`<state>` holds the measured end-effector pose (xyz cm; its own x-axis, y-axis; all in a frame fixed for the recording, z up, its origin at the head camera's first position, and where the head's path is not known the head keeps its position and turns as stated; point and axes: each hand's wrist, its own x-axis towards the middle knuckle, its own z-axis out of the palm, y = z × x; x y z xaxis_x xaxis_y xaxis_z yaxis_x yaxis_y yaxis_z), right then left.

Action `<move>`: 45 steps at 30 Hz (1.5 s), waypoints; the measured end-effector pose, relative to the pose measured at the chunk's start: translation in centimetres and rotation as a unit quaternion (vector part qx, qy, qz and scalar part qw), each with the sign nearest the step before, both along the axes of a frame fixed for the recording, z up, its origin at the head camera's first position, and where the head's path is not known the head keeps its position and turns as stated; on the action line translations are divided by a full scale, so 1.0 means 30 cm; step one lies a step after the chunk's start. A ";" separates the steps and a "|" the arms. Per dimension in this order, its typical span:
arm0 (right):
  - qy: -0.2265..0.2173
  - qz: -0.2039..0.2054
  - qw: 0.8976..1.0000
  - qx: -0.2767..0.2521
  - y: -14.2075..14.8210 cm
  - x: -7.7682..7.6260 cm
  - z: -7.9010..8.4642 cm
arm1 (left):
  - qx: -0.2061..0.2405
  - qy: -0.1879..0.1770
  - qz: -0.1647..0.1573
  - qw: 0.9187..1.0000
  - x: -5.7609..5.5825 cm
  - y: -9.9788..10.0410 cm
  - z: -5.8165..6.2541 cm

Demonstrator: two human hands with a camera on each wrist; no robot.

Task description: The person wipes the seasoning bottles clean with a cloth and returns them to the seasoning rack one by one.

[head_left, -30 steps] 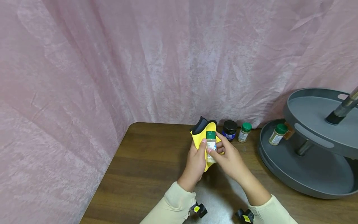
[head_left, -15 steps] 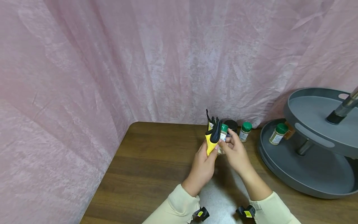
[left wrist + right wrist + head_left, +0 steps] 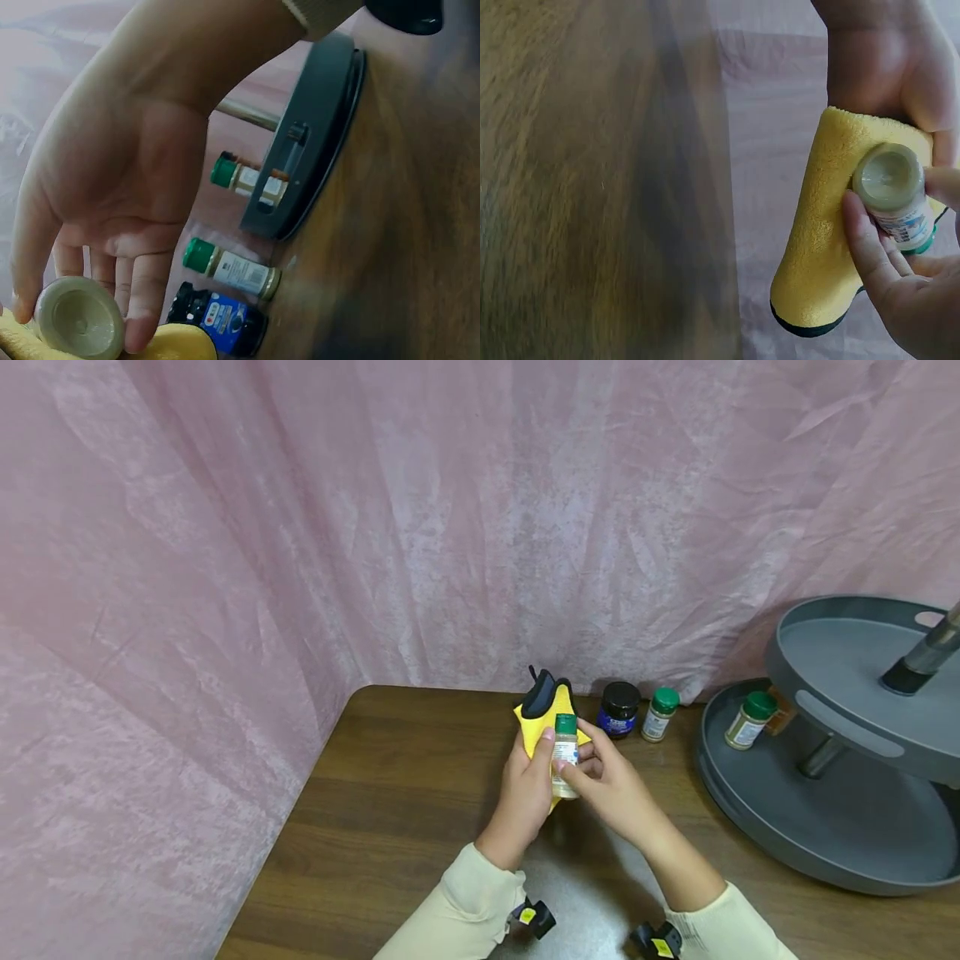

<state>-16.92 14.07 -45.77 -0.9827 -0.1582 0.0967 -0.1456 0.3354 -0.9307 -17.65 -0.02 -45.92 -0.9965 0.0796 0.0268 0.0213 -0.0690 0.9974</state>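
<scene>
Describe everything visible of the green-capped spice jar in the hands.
The green-capped spice jar is a small cylinder, see-through-looking, glass or plastic unclear, with pale contents. The green cap is on; the white label has blue marks, unreadable. It's held above the table, cap away from the person, recessed base nearer. The right hand grips it against the yellow cloth.

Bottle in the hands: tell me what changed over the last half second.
The bottle and cloth moved left, and the cloth no longer covers part of the bottle. The left hand and right hand kept hold. The dark jar and grey stand stayed put.
</scene>
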 end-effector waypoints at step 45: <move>0.003 -0.043 0.999 0.003 -0.004 -0.007 -0.005 | -0.026 0.020 0.007 0.999 0.000 0.002 -0.003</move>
<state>-17.12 13.95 -45.91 -0.9921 -0.0733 0.1013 -0.1208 0.3517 -0.9283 -17.66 0.05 -46.02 -0.9956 0.0690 0.0627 0.0617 -0.0163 0.9980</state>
